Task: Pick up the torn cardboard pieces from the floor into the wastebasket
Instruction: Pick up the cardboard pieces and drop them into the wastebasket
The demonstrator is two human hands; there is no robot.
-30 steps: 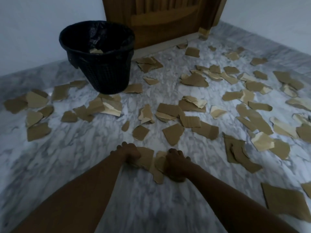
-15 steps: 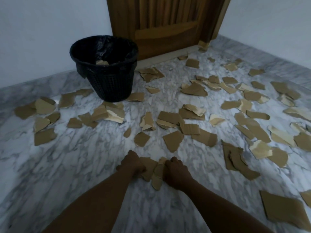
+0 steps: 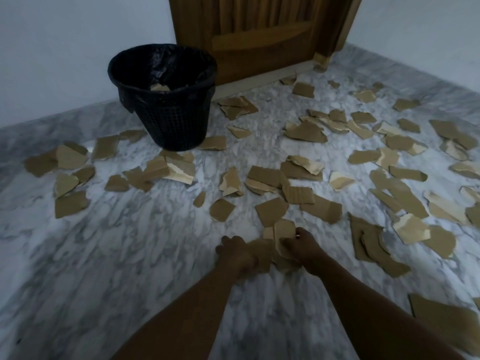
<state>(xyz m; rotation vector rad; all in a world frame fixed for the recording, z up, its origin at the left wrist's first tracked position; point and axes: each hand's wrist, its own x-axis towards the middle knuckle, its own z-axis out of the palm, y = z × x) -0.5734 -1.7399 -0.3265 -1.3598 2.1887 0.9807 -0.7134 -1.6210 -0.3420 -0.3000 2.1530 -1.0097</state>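
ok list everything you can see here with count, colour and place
wastebasket: one, black, far left beside the door
cardboard piece: one visible, tan, inside the wastebasket
torn cardboard pieces: dozens, brown and tan, scattered on the floor
held cardboard pieces: a few, brown, near centre
door: one, brown wood, back centre
floor: one, grey-white marble
walls: two, pale, flanking the door
left grip: one, holding the held cardboard pieces
right grip: one, holding them too

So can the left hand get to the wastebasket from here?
Probably not yet: the left hand grips cardboard pieces, and the wastebasket stands well beyond it, farther ahead and leftward. Nothing blocks the way.
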